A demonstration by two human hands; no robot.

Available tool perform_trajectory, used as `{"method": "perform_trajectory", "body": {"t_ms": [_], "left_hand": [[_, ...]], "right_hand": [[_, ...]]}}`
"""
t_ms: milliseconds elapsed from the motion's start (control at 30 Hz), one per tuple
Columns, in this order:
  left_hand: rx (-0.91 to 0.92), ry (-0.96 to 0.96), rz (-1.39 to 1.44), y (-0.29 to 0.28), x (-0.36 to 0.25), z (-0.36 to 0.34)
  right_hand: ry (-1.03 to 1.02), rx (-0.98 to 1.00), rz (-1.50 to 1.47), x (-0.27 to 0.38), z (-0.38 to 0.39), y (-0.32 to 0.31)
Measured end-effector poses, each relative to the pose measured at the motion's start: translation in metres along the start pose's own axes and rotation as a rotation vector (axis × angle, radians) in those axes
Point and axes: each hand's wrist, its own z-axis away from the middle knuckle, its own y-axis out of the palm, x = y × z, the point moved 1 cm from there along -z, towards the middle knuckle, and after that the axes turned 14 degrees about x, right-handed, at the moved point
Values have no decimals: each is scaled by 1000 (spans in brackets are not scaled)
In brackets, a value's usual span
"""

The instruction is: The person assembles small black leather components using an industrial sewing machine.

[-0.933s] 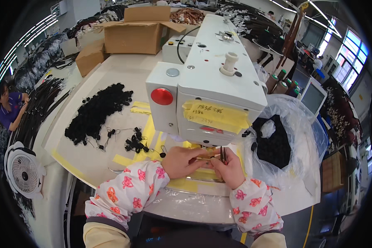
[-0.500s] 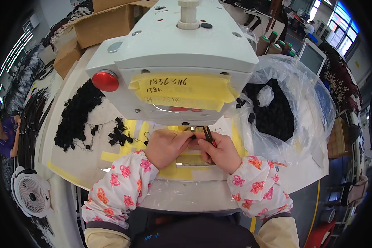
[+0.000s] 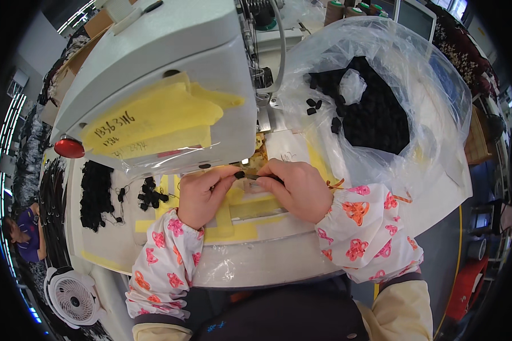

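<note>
My left hand point(image 3: 203, 196) pinches a small black fabric piece point(image 3: 239, 175) between thumb and fingertips, in front of the sewing machine head point(image 3: 165, 85). Facing it from the right, my right hand point(image 3: 299, 190) is closed round a small dark pronged tool point(image 3: 252, 177), whose tip meets or nearly meets the black piece. The fingers hide most of the tool, so I cannot tell whether it is tweezers or snips. Both hands are just above the yellow-taped work surface point(image 3: 227, 227), close to the machine's needle area point(image 3: 260, 149).
Right of the machine, a clear plastic bag point(image 3: 438, 113) holds many black pieces point(image 3: 375, 113). More black pieces point(image 3: 96, 196) are heaped at the left, with a smaller cluster point(image 3: 150, 193) nearer. A white fan point(image 3: 74, 298) stands lower left; a person in purple point(image 3: 31, 233) is beyond.
The view has swung, so the machine now sits further left and tilted. My right hand has turned the tool from pointing away to pointing left at the black piece.
</note>
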Motion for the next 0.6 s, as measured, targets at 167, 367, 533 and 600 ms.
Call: {"method": "perform_trajectory", "body": {"t_ms": [167, 367, 533, 600], "left_hand": [[-50, 112, -118, 3, 2, 4], [-92, 313, -507, 5, 2, -3], [-64, 249, -600, 8, 3, -5], [-63, 234, -625, 9, 2, -8]], "right_hand": [[52, 65, 105, -1, -2, 6], [-175, -130, 573, -1, -13, 15], [-233, -207, 787, -4, -23, 17], [-191, -165, 803, -6, -25, 19]]}}
